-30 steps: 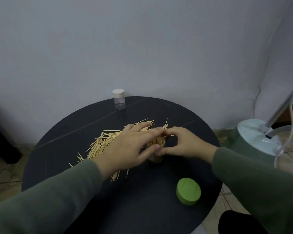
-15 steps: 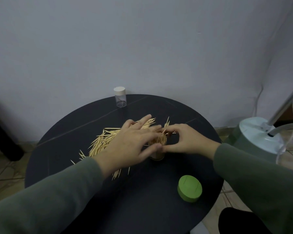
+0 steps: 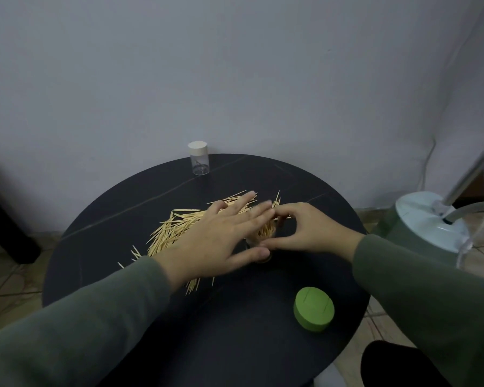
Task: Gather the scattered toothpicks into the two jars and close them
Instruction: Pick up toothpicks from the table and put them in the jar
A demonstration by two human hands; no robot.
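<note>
1. My right hand (image 3: 308, 230) curls round the open jar (image 3: 264, 236) near the middle of the round black table (image 3: 235, 344), forefinger arched over the far side and thumb hooked under the near side. The jar is already crowded with toothpicks standing on end, and my fingers hide most of its wall.

2. My left hand (image 3: 218, 241) lies flat, fingers straight and spread, over the right end of the scattered toothpicks (image 3: 173, 233). It grips nothing. Its fingertips reach the jar's mouth, and its thumb comes close to my right thumb at the jar's near side; I cannot tell whether they touch.

3. The loose toothpicks fan out leftward and toward me from under my left palm. A few strays lie close to the table's left rim, and some poke out beneath my wrist.

4. The second jar (image 3: 199, 162), clear with a pale cap on it, stands at the far rim, well apart from my hands.

5. The green lid (image 3: 313, 308) lies on the near right part of the table, not far from the rim. Bare tabletop runs between it and the jar.

6. Off the right edge stands a pale green appliance base (image 3: 428, 219) with a pole and hose, near my right sleeve (image 3: 430, 289).

7. Against half a second ago, my left fingers are spread wider and reach further over the jar. My right hand holds the jar as before; the lid and capped jar have not moved.
</note>
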